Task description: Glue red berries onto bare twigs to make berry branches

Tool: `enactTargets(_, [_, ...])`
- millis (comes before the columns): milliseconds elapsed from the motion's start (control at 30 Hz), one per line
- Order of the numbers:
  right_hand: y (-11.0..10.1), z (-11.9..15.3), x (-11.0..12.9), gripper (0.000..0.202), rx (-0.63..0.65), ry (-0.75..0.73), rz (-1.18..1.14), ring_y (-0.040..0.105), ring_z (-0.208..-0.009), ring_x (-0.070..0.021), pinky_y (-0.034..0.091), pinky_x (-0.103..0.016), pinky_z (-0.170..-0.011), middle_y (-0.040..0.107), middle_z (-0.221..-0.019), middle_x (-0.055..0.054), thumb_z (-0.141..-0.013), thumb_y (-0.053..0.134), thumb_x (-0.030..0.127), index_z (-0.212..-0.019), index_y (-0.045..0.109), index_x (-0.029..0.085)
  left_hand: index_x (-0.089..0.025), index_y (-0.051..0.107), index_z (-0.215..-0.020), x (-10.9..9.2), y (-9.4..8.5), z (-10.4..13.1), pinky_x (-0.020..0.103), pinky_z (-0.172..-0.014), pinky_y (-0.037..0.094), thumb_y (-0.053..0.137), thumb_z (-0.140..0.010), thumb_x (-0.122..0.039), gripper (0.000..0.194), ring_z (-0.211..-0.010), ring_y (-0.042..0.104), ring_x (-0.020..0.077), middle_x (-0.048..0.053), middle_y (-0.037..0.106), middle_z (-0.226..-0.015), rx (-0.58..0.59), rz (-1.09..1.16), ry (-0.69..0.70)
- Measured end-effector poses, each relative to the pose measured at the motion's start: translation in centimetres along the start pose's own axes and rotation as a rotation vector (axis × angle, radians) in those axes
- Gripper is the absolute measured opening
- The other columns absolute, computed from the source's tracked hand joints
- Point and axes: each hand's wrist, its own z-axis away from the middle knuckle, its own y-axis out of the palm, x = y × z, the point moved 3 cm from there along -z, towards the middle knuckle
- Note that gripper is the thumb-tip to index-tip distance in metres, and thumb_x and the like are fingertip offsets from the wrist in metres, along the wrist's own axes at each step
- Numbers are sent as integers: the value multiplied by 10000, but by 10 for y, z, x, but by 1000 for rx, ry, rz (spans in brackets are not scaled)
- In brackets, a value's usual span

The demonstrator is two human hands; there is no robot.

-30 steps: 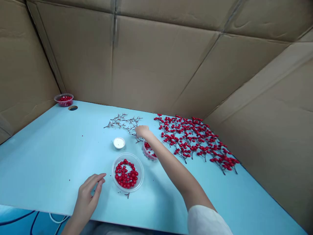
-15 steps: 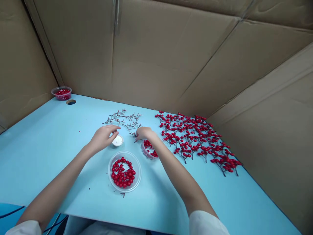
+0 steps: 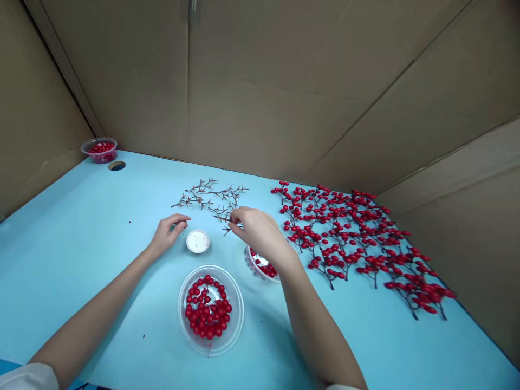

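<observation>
My right hand [image 3: 255,227] pinches a bare brown twig [image 3: 222,218] between thumb and fingers, at the near edge of a group of bare branched twigs [image 3: 203,187]. Its wrist passes above a small clear tub of red berries [image 3: 266,269], covering part of it. My left hand [image 3: 167,234] is empty, its thumb and forefinger slightly apart. Just right of it stands a small white cup [image 3: 197,241] with dark specks inside. Nearer me sits a round clear bowl [image 3: 239,319] holding many loose red berries [image 3: 208,311].
Many berry-covered branches [image 3: 345,233] lie spread over the right side of the blue table [image 3: 101,260]. A tub of red berries [image 3: 99,150] stands in the far left corner, beside a round hole [image 3: 117,166]. Cardboard walls [image 3: 264,97] enclose the table's back and sides.
My left hand has drawn away from the white cup, leftward. My right hand has turned and shifted slightly right, with the twig in its fingers. The camera view has shifted too.
</observation>
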Motion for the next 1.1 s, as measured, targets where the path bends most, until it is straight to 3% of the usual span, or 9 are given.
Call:
enactTargets(67, [-9,10,-1,145,-182,3,-168,536,-618,-135,311,-229,-510,611,-712,-12,-782,437,244,-696,548,208,-102,526,-1049,-2,4,4,286,-782,427,300,-783,-528,552,-839,557,176,101,594,-891,63,40,27])
enactTargets(133, [-9,13,-2,142,-266,-9,-306,504,-536,-120,296,-220,-490,587,-610,8,-768,447,242,-656,529,209,-109,449,-1160,-6,8,7,314,-845,395,380,-730,-574,638,-909,537,199,102,588,-959,145,44,53])
enactTargets(300, [4,4,-6,114,-310,5,-463,491,-515,-113,310,-208,-501,567,-567,23,-768,470,260,-697,542,207,-155,227,-1311,-13,21,16,384,-932,296,614,-608,-476,865,-1056,432,261,109,495,-1168,337,-169,69])
enactTargets(533, [17,6,2,161,-308,-145,-633,554,-667,-130,396,-229,-600,611,-747,-19,-748,442,180,-872,543,186,-152,76,-1332,-11,24,14,347,-935,289,611,-649,-345,888,-1037,474,221,74,564,-1086,314,-131,41])
enactTargets(633, [22,10,2,103,-382,-197,-911,565,-751,-142,431,-243,-625,609,-836,-48,-734,452,192,-774,546,178,-148,135,-1314,-11,26,14,362,-938,281,617,-640,-351,853,-1060,464,233,83,554,-1114,305,-158,30])
enactTargets(767, [34,10,1,90,-466,-124,-1226,563,-708,-137,444,-242,-598,603,-767,-34,-704,508,257,-697,548,177,-168,384,-1176,-16,28,16,380,-941,268,620,-631,-386,632,-1099,426,252,88,506,-1173,324,-186,56])
enactTargets(967, [52,25,6,78,-630,-6,-1239,493,-565,-93,406,-217,-515,537,-675,-4,-673,557,245,-652,549,170,-157,450,-1109,-15,28,14,383,-935,278,612,-633,-400,559,-1087,430,260,93,515,-1149,338,-194,70])
enactTargets(1100, [63,38,10,88,-717,66,-1267,473,-468,-81,383,-203,-432,472,-558,34,-705,526,256,-681,508,173,-170,373,-1210,-13,28,14,372,-963,254,580,-665,-370,617,-1137,382,259,84,449,-1243,335,-184,55])
